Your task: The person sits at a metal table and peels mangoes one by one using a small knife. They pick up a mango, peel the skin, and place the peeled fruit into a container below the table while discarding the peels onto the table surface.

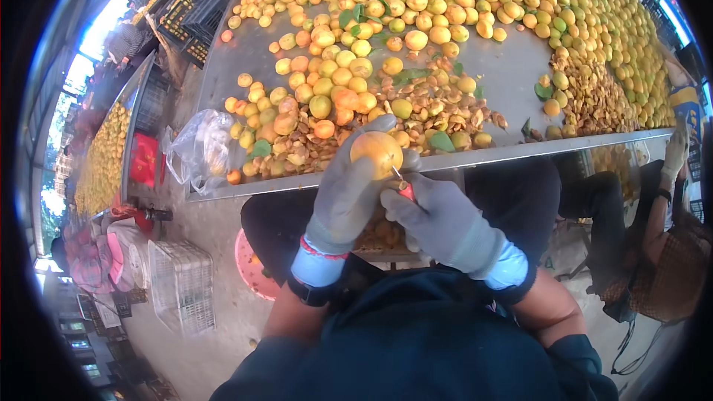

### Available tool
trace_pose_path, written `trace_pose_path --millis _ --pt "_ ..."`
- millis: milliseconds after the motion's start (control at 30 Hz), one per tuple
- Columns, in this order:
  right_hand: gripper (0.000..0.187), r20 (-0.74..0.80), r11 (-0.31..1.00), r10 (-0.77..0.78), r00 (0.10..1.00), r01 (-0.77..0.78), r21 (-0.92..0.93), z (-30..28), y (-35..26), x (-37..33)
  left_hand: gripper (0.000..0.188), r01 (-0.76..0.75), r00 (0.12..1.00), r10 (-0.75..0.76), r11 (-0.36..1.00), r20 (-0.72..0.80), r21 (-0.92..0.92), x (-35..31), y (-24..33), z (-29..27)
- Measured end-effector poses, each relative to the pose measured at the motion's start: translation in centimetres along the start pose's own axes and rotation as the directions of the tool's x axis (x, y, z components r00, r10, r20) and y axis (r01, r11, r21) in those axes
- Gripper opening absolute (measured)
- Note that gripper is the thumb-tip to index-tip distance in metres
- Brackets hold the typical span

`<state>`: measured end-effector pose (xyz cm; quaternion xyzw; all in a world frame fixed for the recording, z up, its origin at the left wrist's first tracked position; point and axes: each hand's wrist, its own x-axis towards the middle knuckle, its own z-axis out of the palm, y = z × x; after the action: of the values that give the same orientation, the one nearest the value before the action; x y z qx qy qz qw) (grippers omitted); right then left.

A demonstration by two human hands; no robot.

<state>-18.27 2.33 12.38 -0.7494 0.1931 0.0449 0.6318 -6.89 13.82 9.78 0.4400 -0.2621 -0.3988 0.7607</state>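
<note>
As seen from the head camera, holding a round yellow-orange fruit [376, 154] in the grey-gloved left hand [343, 189], with fingers closed on its left and far sides, up near the close edge of a grey metal bench [512, 63]. Gripping a slim red-handled tool [405, 191] with a thin metal tip in the grey-gloved right hand [445, 215], with fingers clenched round the handle and the tip pointed up at the fruit's lower right; perhaps touching the skin, but too small to tell for sure. Can see, just past both hands on the bench, a heap of yellow-orange fruits [330, 82] beside a spread of brownish-orange scraps [438, 104]. Can also see a clear crumpled plastic bag [204, 150] at the bench's left corner, and, lower down, a round pink basin [249, 271] near a white slatted plastic crate [186, 286].
</note>
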Motion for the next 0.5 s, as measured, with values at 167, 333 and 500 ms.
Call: trace_pose_path --millis 167,333,500 --pt "0.039 -0.041 0.996 0.045 0.998 -0.042 0.079 0.6 0.6 1.1 0.068 0.069 0.983 -0.128 0.919 -0.129 -0.387 0.5 -2.0 1.4" --pt "0.040 0.124 0.957 0.212 0.969 -0.232 0.177 -1.4 -2.1 0.2 0.070 0.002 0.993 0.003 0.999 0.115 -0.042 0.7 0.5 -0.9" --pt "0.038 -0.160 0.987 -0.133 0.978 0.145 0.065 1.6 1.6 1.9 0.073 0.044 0.991 -0.091 0.907 -0.094 -0.419 1.4 -2.3 1.1"
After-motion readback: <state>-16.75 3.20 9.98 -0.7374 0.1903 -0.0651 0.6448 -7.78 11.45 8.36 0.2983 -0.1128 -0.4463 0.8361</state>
